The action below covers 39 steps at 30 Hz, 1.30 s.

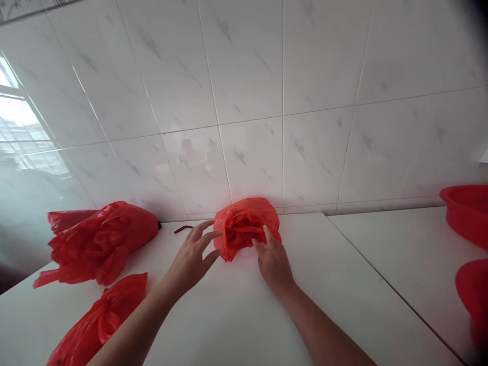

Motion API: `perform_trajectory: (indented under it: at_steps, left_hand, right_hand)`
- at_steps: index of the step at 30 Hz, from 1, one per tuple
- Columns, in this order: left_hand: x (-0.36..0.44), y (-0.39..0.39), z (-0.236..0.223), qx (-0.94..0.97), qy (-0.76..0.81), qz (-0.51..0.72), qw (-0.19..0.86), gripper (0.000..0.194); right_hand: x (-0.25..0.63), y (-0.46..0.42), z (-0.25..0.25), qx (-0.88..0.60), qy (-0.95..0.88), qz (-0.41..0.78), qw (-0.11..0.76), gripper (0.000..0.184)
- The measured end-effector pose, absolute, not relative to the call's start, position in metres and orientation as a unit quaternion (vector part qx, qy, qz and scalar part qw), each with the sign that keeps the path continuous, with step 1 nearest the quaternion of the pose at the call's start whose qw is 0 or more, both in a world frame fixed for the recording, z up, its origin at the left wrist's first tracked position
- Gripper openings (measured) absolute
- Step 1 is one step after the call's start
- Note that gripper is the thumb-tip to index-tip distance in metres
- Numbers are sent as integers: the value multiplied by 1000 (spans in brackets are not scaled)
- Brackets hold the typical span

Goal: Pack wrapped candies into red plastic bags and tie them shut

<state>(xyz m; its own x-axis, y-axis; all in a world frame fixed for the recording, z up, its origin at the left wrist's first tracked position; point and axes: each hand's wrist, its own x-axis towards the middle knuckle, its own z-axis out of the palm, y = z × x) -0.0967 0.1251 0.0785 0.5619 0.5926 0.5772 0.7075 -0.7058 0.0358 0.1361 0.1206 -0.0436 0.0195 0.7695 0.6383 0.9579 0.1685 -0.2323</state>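
A red plastic bag [249,208] stands against the tiled wall in the middle, its crumpled mouth facing me. What lies inside it, if anything, is hidden by the folds. To its left, my left hand [193,254] has its fingers spread, with the tips at the bag's side. My right hand [273,259] reaches the right edge of the mouth, fingers apart and fingertips touching the plastic. Neither hand visibly grips the bag.
Two more red plastic bags lie to the left: a bulky bag [110,234] by the wall and a knotted bag [95,325] nearer me. A thin dark red object [183,229] rests behind my left hand. Red basins [463,216] stand at right. A seam crosses the white tabletop [343,305].
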Motion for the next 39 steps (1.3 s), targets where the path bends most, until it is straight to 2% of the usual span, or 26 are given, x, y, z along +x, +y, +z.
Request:
perform_trajectory:
  at_steps: [3, 6, 10, 14, 21, 25, 30, 35, 37, 39]
  left_hand:
    - [-67, 152, 84, -883, -362, -286, 87, 31]
    - [-44, 173, 86, -898, -344, -242, 129, 37]
    - [-22, 197, 78, -911, -332, -162, 186, 47]
    - [-13, 221, 59, -906, -368, -110, 176, 53]
    - [-16, 236, 34, -897, -406, -93, 150, 37]
    - [-16, 232, 32, -896, -409, -96, 142, 34]
    - [-15, 219, 38, -898, -397, -131, 138, 33]
    - [-8, 173, 49, -882, -351, -275, 150, 26]
    - [-4, 144, 49, -892, -297, -322, 110, 21]
    - [-2, 114, 47, -923, -244, -294, 41, 21]
  right_hand:
    - [137, 125, -47, -622, -703, -118, 324, 51]
    - [142, 130, -49, -626, -707, -81, 320, 56]
    - [143, 128, -46, -597, -733, -57, 320, 37]
    - [137, 115, -42, -593, -742, -45, 309, 26]
    - [142, 42, -47, -568, -765, 8, 304, 25]
    - [158, -23, -55, -496, -778, 122, 366, 18]
    - [193, -71, -32, -456, -639, 435, 442, 15]
    - [237, -70, 3, -465, -534, 449, 546, 13]
    - [248, -68, 9, -474, -517, 448, 554, 17]
    - [252, -66, 12, -494, -507, 436, 556, 20]
